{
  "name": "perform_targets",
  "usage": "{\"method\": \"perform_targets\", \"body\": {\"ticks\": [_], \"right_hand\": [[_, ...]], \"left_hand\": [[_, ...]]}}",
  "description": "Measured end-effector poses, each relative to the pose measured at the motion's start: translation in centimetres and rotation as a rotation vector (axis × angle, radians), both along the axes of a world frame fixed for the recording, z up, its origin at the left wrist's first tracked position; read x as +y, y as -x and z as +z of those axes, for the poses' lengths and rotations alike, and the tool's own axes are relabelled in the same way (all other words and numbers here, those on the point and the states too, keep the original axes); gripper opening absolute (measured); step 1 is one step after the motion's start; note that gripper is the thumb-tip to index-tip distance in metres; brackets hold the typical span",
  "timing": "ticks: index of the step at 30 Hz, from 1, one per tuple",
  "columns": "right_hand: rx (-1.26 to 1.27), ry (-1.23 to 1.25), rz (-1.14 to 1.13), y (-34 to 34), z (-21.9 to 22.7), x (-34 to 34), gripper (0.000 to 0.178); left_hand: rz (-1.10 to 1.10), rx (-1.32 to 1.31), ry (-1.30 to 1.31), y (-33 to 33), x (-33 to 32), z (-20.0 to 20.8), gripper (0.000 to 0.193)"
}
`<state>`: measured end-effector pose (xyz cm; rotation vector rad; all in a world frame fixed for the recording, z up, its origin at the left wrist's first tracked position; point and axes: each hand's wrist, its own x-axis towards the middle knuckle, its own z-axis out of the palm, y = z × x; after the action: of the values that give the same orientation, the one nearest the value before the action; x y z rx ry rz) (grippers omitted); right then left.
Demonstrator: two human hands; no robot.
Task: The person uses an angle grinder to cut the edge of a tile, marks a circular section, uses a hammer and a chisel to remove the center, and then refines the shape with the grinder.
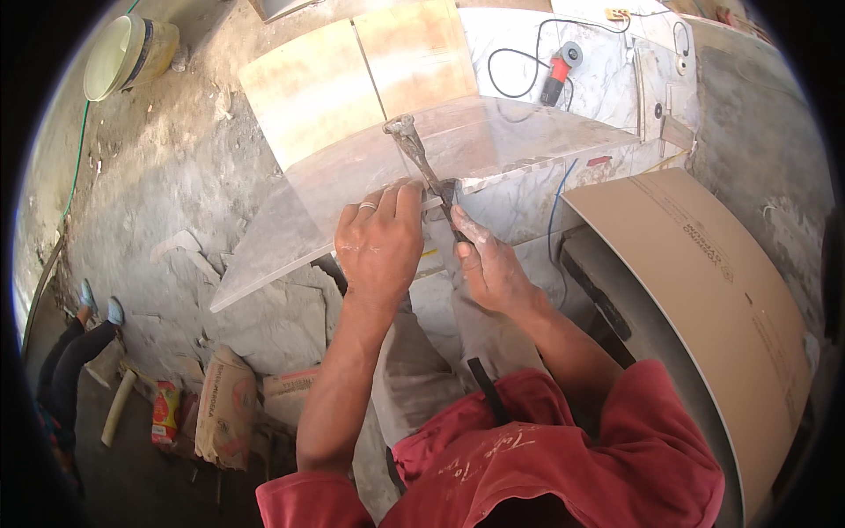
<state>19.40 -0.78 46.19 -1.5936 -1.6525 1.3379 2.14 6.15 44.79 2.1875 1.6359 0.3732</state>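
Note:
A large, glossy, pale grey tile [502,132] lies across the middle in front of me, its near edge chipped and rough on the right. My left hand [380,231], a ring on one finger, is closed at that near edge, fingers curled on the tile and thumb hidden. Just right of it, my right hand [495,268] wraps round a worn metal tool that looks like pincers [415,150]. Its broad head points away over the tile. Where its shank meets the tile edge, dark parts are partly hidden by my fingers.
A red and black angle grinder [556,77] with its cord rests on white marble-patterned tile beyond. Two tan boards [321,92] lie at the back. A cardboard sheet [695,264] stands at right. Left are a bucket [119,57], paper sacks [226,405] and another person's legs [79,343].

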Motion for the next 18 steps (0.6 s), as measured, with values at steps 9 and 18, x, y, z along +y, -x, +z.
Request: {"method": "perform_targets", "body": {"ticks": [9,18], "right_hand": [[0.029,0.100,-0.053,-0.7,0.5,-0.4,0.043],[0.082,0.187,-0.077,-0.9,0.8,-0.3,0.043]], "left_hand": [[0.017,0.008,0.075,0.0,0.4,0.1,0.029],[0.012,-0.001,0.062,0.1,0.2,0.1,0.027]]}}
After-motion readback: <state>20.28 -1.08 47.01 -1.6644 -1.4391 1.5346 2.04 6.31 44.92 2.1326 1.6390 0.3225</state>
